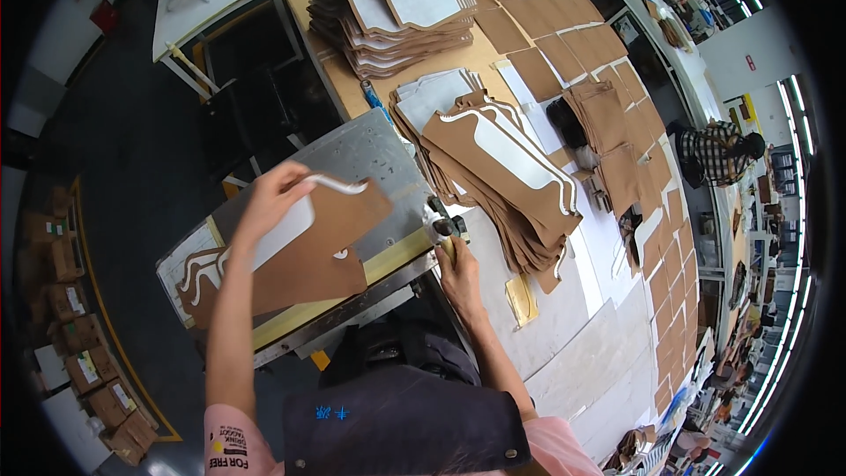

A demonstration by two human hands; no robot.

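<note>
My left hand (280, 194) pinches the white curled edge of a brown leather-like panel (339, 216) with a pale inset. The panel lies over a grey metal plate (374, 137) on a small stand, beside other brown pieces (198, 278) with white wavy edges. At the plate's right corner, my right hand (459, 280) grips a short tool (448, 245) with a pale yellow handle. Its head is a blur of white and black, so its exact kind is unclear. A fanned stack of brown panels (493, 176) with white trim is to the right of the tool.
A tall stack of brown-and-white panels (397, 13) stands at the back of the table. Rows of brown pieces (564, 53) spread along the right. A yellow block (521, 301) lies right of my right hand. Cardboard boxes (97, 370) line the left floor. Another person (716, 154) is far right.
</note>
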